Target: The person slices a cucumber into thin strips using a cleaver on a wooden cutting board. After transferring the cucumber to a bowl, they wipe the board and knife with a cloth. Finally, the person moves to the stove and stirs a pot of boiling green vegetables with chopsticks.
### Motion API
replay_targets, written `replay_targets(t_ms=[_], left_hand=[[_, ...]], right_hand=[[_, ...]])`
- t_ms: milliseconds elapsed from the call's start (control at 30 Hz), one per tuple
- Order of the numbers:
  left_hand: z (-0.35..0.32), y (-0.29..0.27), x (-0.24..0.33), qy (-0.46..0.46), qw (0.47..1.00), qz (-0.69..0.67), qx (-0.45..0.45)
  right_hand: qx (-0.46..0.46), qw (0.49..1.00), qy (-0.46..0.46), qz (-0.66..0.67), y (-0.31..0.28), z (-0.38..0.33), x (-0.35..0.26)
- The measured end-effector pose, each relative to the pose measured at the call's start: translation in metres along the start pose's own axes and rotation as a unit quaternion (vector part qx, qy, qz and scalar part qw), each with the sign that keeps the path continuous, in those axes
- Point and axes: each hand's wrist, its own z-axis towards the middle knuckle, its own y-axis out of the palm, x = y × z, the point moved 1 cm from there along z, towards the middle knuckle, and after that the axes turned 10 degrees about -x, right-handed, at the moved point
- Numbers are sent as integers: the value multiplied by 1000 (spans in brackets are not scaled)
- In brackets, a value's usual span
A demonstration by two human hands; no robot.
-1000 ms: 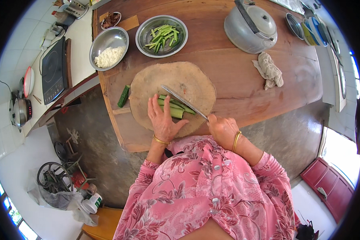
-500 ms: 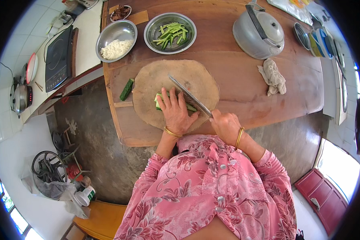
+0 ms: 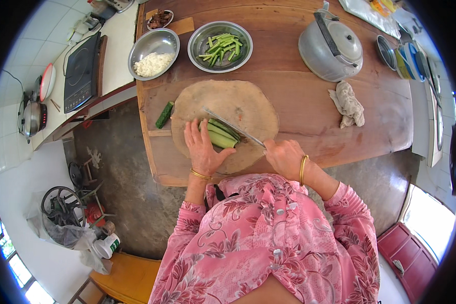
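A round wooden chopping board [image 3: 238, 101] lies on the brown table [image 3: 299, 101]. Several long green cucumber strips [image 3: 220, 135] lie on its near part. My left hand [image 3: 201, 149] rests flat beside them, fingers touching their left ends. My right hand [image 3: 285, 157] grips the handle of a knife [image 3: 233, 126], whose blade lies slanted over the strips. A whole short cucumber piece [image 3: 164, 115] sits just off the board's left edge.
Behind the board stand a steel bowl of green strips [image 3: 220, 45], a steel bowl of white bits [image 3: 153, 48] and a small dish [image 3: 160, 19]. A grey kettle [image 3: 332, 46] and crumpled cloth [image 3: 348, 104] sit right. A dark cooktop [image 3: 81, 71] is on the left counter.
My left hand has slid left off the strips, uncovering them. The knife blade stays slanted over them. The view has shifted slightly downward across the frames.
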Motion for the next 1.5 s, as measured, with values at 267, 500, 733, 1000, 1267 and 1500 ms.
replay_targets(t_ms=[267, 500, 733, 1000, 1267, 1500], left_hand=[[-7, 13, -5, 58, 997, -39, 18], [-5, -5, -11, 189, 982, -11, -7], [-1, -11, -9, 204, 978, 19, -35], [-2, -8, -10, 204, 977, 20, -54], [2, -10, -7, 200, 979, 4, -35], [-3, -6, -11, 197, 980, 4, -27]], right_hand=[[1, 999, -29, -18, 2, 5, -2], [35, 998, -11, -45, -4, 1, -13], [-2, 999, 12, -44, 2, -12, -25], [-46, 997, 10, -64, -3, 5, -38], [30, 998, -21, -50, 13, 12, -3], [14, 998, -14, -56, -2, -4, -25]])
